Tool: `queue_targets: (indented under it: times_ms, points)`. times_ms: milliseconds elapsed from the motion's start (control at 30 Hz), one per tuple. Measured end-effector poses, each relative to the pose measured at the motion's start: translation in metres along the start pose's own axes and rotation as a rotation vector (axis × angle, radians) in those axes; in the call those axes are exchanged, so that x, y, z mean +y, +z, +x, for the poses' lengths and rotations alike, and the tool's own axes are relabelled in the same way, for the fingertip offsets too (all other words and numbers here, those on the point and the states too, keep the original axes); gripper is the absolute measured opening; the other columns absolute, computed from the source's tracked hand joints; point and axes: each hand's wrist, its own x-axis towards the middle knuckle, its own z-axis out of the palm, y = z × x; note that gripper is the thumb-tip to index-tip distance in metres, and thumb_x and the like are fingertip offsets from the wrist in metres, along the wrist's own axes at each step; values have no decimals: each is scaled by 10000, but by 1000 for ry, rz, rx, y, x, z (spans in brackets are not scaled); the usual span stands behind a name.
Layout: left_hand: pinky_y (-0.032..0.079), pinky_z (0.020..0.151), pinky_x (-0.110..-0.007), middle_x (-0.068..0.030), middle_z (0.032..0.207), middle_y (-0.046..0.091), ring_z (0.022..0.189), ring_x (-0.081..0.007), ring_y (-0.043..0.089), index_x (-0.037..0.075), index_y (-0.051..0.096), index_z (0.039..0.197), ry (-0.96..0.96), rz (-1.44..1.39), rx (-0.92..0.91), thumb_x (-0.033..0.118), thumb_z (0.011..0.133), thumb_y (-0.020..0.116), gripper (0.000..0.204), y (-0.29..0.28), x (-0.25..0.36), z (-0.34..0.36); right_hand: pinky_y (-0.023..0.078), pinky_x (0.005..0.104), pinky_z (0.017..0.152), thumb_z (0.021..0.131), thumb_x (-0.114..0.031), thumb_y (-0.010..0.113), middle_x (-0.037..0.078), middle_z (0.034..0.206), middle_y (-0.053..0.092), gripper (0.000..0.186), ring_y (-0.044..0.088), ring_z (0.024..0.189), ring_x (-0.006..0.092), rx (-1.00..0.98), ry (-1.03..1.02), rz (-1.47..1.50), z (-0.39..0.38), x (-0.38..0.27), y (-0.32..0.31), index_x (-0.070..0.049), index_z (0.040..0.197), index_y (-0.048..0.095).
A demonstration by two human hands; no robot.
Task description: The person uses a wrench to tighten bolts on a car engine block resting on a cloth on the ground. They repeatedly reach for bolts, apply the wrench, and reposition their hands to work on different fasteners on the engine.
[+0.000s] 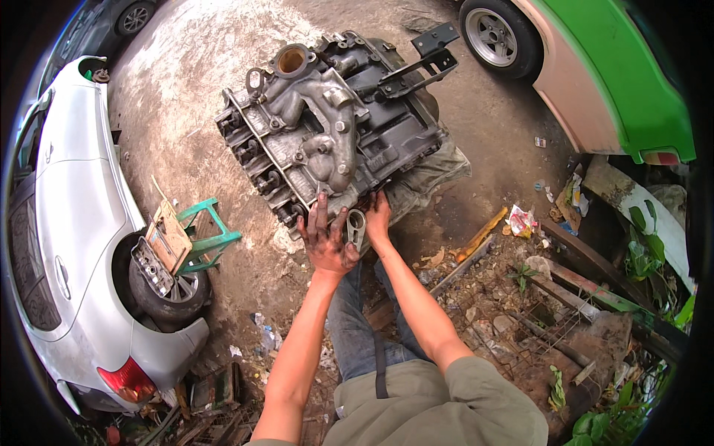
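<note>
A grimy engine (405, 145) lies before me, with a grey cast metal manifold (341, 134) across its top. The manifold ends in a round opening (291, 61) at the far side. My left hand (329, 241) rests on the engine's near edge, its blackened fingers spread. Between my hands a light metal eyelet bracket (355, 232) sticks out toward me; my left thumb side is close beside it. My right hand (379, 217) reaches against the near side of the engine, with its fingertips hidden there. A black bracket (420, 74) juts from the far right.
Crumpled sheeting (439, 175) lies under the engine's right side. At the left stand a silver car (78, 223) and a green stool (216, 234) bearing a board and a metal part. A green vehicle (625, 74) is at the far right. Rubble and planks (558, 290) cover the near right.
</note>
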Motion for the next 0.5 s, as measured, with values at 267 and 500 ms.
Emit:
queue_targets:
  times_ms: [267,500]
  points:
    - [165,1167,-544,-194,1538,401,1389,-369,359,99,619,1267,3,19,6,424,973,256,569,-1,1,0,473,364,705,1061,-155,441,104,898,652,223,576,776,186,-143,142,161,7,13,-3,17,1075,583]
    - [154,1173,-536,-193,1538,403,1397,-360,353,109,616,1279,10,-1,0,430,973,261,567,-1,-1,0,476,428,709,1014,-134,484,230,863,667,208,635,802,363,-87,-23,-98,5,-17,-10,43,1024,591]
